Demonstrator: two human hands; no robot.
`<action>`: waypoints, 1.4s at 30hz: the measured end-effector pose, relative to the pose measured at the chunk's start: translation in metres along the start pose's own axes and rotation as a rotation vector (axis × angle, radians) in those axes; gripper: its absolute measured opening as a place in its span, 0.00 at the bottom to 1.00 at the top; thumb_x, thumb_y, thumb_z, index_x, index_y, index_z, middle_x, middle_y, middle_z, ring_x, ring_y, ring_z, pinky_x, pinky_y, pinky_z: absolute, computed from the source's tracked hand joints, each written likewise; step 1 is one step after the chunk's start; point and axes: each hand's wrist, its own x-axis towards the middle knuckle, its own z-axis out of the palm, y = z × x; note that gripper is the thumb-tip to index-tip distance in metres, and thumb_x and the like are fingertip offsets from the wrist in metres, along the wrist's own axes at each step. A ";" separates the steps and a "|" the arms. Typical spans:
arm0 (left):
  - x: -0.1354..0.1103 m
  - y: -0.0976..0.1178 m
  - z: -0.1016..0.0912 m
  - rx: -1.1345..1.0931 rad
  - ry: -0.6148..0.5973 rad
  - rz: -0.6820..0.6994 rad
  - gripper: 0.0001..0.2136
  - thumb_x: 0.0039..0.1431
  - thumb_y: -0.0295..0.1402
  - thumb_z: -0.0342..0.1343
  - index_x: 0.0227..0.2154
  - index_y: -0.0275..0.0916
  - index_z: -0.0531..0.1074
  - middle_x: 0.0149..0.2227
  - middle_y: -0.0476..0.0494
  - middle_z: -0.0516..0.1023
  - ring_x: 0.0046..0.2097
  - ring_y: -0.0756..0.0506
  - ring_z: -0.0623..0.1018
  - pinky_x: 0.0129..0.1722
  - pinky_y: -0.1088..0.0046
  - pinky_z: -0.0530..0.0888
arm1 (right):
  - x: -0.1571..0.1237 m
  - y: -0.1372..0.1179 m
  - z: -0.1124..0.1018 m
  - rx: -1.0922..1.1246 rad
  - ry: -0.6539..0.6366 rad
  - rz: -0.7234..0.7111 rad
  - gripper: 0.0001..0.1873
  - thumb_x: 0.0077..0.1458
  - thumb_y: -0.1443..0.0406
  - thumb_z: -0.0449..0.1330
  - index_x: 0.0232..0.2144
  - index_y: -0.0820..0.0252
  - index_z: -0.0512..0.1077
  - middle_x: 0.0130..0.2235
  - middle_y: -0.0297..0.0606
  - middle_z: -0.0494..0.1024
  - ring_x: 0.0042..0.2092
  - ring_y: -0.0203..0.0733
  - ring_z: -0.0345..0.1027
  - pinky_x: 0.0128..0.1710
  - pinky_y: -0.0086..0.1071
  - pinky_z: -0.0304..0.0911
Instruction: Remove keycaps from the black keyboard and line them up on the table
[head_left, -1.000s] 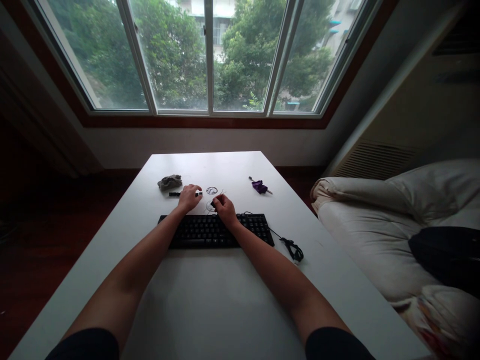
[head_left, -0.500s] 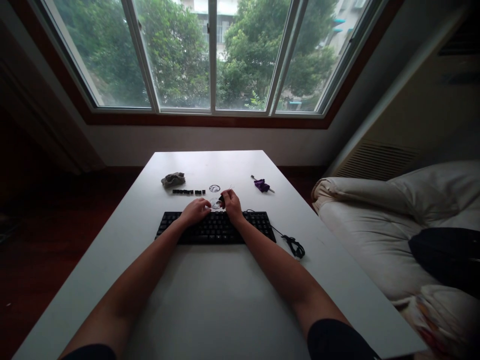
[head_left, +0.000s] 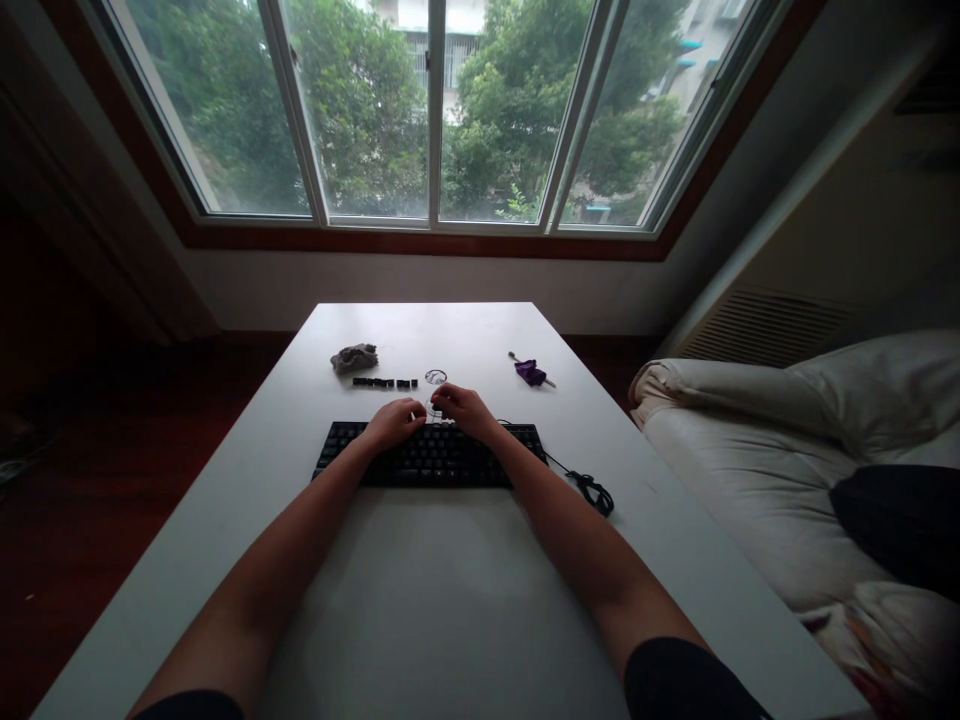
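Observation:
A black keyboard point(head_left: 431, 470) lies on the white table before me. My left hand point(head_left: 395, 422) rests over its upper left keys, fingers loosely bent and slightly apart, with nothing seen in them. Just right of it, my right hand point(head_left: 459, 405) pinches a small dark-handled keycap puller point(head_left: 436, 407) above the keyboard's back edge. Thin wires point(head_left: 438, 416) show below its fingers, pointing down at the keys; their ends are too small to make out. Behind the hands, several loose black keycaps point(head_left: 385, 383) lie in a row.
A round, dark-rimmed object point(head_left: 436, 377) lies past my hands. A crumpled grey cloth point(head_left: 355, 358) is at back left, a brush point(head_left: 552, 384) with purple cloth point(head_left: 531, 372) at back right. The coiled cable point(head_left: 592, 492) lies right of the keyboard. A sofa point(head_left: 712, 470) stands beside the table.
My right hand has turned over and shifted left, so the puller's wires now point down instead of up. My left hand has hardly moved. The whole view has shifted slightly.

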 end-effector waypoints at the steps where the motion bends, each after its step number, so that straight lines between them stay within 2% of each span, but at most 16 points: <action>1: 0.000 0.000 0.000 0.003 -0.001 -0.002 0.08 0.60 0.37 0.54 0.36 0.42 0.77 0.37 0.47 0.77 0.34 0.47 0.75 0.37 0.71 0.71 | 0.000 -0.001 -0.001 0.001 -0.021 -0.007 0.13 0.60 0.55 0.57 0.36 0.57 0.73 0.28 0.32 0.76 0.28 0.35 0.71 0.31 0.27 0.64; 7: 0.000 0.002 -0.001 0.013 -0.005 0.001 0.09 0.61 0.37 0.54 0.36 0.42 0.78 0.37 0.46 0.77 0.35 0.47 0.75 0.39 0.71 0.71 | -0.001 -0.002 -0.005 -0.052 -0.019 0.027 0.12 0.61 0.56 0.55 0.34 0.57 0.71 0.24 0.30 0.75 0.26 0.34 0.70 0.31 0.27 0.63; 10: 0.000 0.002 0.000 0.018 -0.001 -0.002 0.09 0.61 0.37 0.54 0.36 0.42 0.78 0.37 0.46 0.77 0.35 0.47 0.75 0.38 0.71 0.70 | -0.001 -0.001 -0.002 -0.066 0.015 0.077 0.11 0.62 0.57 0.54 0.33 0.57 0.70 0.25 0.30 0.76 0.25 0.33 0.69 0.30 0.27 0.62; 12: 0.000 0.001 0.000 0.020 -0.002 0.003 0.09 0.61 0.37 0.54 0.36 0.43 0.78 0.37 0.46 0.77 0.35 0.47 0.75 0.38 0.71 0.70 | -0.001 -0.001 0.000 -0.060 -0.018 0.093 0.11 0.62 0.58 0.54 0.33 0.57 0.70 0.28 0.31 0.78 0.25 0.33 0.68 0.30 0.27 0.62; 14: 0.000 0.001 0.001 0.026 -0.002 0.011 0.09 0.61 0.37 0.54 0.36 0.43 0.78 0.36 0.47 0.77 0.36 0.47 0.75 0.38 0.71 0.70 | -0.002 -0.001 0.002 -0.080 -0.063 0.071 0.11 0.61 0.58 0.54 0.35 0.57 0.71 0.28 0.31 0.78 0.25 0.33 0.67 0.30 0.27 0.62; 17: 0.001 0.000 0.000 0.038 0.002 0.016 0.09 0.61 0.37 0.54 0.36 0.42 0.77 0.36 0.46 0.77 0.36 0.46 0.75 0.37 0.71 0.70 | -0.004 -0.001 0.002 -0.103 -0.147 -0.034 0.11 0.59 0.57 0.57 0.35 0.58 0.73 0.29 0.31 0.77 0.29 0.34 0.67 0.33 0.27 0.62; 19: 0.001 0.000 0.000 0.034 0.002 0.014 0.08 0.61 0.37 0.54 0.36 0.42 0.77 0.36 0.46 0.77 0.35 0.47 0.75 0.36 0.71 0.69 | -0.005 0.000 0.002 -0.104 -0.157 -0.069 0.13 0.58 0.55 0.58 0.34 0.59 0.74 0.29 0.31 0.76 0.30 0.35 0.66 0.33 0.27 0.61; 27: 0.000 0.000 0.001 0.020 0.006 0.012 0.08 0.60 0.36 0.54 0.35 0.41 0.77 0.36 0.46 0.77 0.35 0.47 0.75 0.36 0.72 0.70 | -0.010 0.009 0.013 -0.196 0.101 -0.046 0.18 0.60 0.53 0.55 0.30 0.60 0.73 0.25 0.32 0.73 0.27 0.34 0.61 0.31 0.27 0.58; 33: 0.000 0.001 0.000 0.022 0.010 0.006 0.09 0.61 0.37 0.54 0.34 0.41 0.77 0.36 0.46 0.77 0.34 0.47 0.75 0.37 0.72 0.70 | -0.015 0.007 0.020 -0.242 0.181 -0.065 0.17 0.60 0.53 0.55 0.30 0.60 0.74 0.25 0.32 0.72 0.26 0.35 0.61 0.30 0.28 0.57; 37: -0.001 0.002 0.000 0.007 0.006 0.020 0.09 0.60 0.37 0.54 0.36 0.42 0.77 0.36 0.47 0.77 0.35 0.47 0.75 0.38 0.72 0.71 | -0.014 0.011 0.019 -0.193 0.270 0.017 0.15 0.59 0.55 0.55 0.29 0.60 0.73 0.23 0.31 0.72 0.25 0.35 0.62 0.30 0.28 0.58; 42: -0.004 0.006 -0.001 -0.004 -0.005 0.066 0.11 0.61 0.39 0.55 0.43 0.44 0.76 0.40 0.47 0.78 0.36 0.48 0.77 0.40 0.71 0.72 | -0.012 0.016 0.017 -0.149 0.296 0.083 0.14 0.58 0.56 0.55 0.29 0.59 0.72 0.24 0.32 0.76 0.27 0.37 0.67 0.32 0.29 0.62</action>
